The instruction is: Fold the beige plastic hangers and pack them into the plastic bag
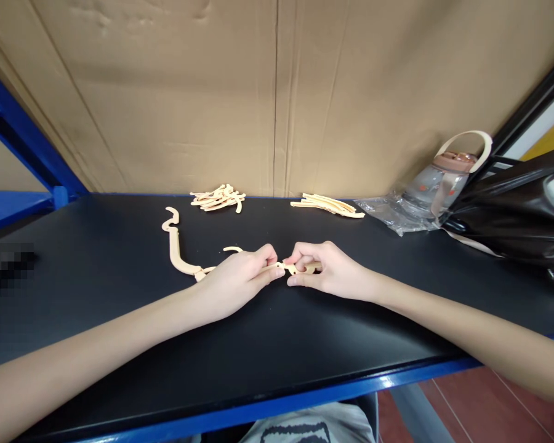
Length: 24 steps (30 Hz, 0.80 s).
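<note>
Pinched in the fingertips of my left hand [240, 271] is one end of a slim beige plastic hanger piece [272, 267]. My right hand [330, 267] has its thumb and fingers closed on another beige hanger piece [292, 269], partly hidden by the fingers. The two pieces meet between my hands; whether they are joined I cannot tell. Left of my left hand lies a curved beige hanger arm [175, 249] with a hook-shaped end [173, 215] at its far tip. A thin curved beige piece [232, 249] shows just behind my left hand.
At the back of the black table [268, 344] lie a pile of short curved beige pieces [219, 198] and a stack of longer beige strips [327, 205]. Clear plastic wrap [392, 212], a handled bottle [443, 178] and a black bag [517, 209] occupy the right. Cardboard [189, 92] stands behind.
</note>
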Tool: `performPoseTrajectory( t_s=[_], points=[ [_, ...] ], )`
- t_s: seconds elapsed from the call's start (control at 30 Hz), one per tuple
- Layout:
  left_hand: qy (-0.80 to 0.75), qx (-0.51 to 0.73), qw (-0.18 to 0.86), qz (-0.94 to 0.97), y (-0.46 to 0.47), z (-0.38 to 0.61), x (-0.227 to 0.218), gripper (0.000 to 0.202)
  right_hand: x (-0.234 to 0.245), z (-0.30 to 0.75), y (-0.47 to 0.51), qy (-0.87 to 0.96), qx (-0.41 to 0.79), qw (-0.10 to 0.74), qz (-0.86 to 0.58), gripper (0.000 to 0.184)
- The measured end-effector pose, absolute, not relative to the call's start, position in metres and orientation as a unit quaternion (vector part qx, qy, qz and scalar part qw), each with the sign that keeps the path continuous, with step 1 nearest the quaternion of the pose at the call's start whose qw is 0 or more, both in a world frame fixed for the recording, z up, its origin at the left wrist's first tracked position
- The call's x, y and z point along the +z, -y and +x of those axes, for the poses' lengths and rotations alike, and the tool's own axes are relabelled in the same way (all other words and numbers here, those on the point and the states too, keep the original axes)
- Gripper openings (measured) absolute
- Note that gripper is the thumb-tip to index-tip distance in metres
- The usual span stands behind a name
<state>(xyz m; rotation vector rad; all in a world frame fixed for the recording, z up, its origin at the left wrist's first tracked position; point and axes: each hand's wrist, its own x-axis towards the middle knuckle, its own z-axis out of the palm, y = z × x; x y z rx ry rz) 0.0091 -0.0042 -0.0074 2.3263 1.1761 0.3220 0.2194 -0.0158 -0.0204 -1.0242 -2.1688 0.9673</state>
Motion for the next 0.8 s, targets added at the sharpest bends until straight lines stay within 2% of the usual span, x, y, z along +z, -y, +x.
performPoseTrajectory(
  t_s=[0.17,0.37,0.47,0.8],
  points=[
    [-0.432,0.11,0.245,0.861,0.0039,0.01,-0.0065,0.025,-0.0136,0.2189,0.0143,0.843,0.301,0.243,-0.374,0.014],
    [-0.406,0.098,0.238,0.877,0.0019,0.0089,-0.0058,0.026,-0.0142,0.2185,0.0128,0.775,0.434,0.258,-0.379,0.02],
    [-0.409,0.1,0.231,0.877,0.0021,0.0095,-0.0064,0.024,-0.0149,0.2176,0.0134,0.76,0.448,0.268,-0.386,0.02],
    [-0.443,0.119,0.229,0.859,0.0075,0.0155,-0.0065,0.023,-0.021,0.215,0.0212,0.801,0.32,0.273,-0.425,0.012]
  ],
)
